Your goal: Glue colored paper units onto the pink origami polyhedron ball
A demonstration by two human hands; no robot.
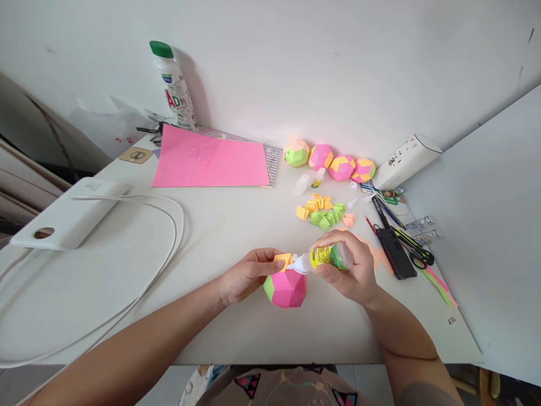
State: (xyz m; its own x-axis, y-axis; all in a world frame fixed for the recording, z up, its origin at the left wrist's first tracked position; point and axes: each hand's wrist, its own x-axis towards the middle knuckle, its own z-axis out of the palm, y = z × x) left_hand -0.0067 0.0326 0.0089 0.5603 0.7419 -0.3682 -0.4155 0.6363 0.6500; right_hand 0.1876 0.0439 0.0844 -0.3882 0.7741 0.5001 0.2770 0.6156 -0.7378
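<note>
My left hand [256, 270] pinches a small folded orange paper piece [282, 260] between thumb and fingers, just above a pink and green paper ball [288, 289]. Wrapped in my right hand [353, 268] is a glue bottle [323, 257] with a yellow and green label, tipped on its side. Its white nozzle points left and meets the orange piece, or nearly so; I cannot tell whether glue is flowing. Folded orange pieces [315, 204], green pieces [324, 219] and peach pieces [349, 220] lie in small groups beyond my hands.
Several finished paper balls [321, 157] line the wall. Pink paper sheets [211, 163] lie at back left, near a green-capped bottle [173, 84]. A white power strip [71, 214] trails a cable at left. Scissors [418, 256], pens and a black case [396, 252] lie at right, below a white box [406, 162].
</note>
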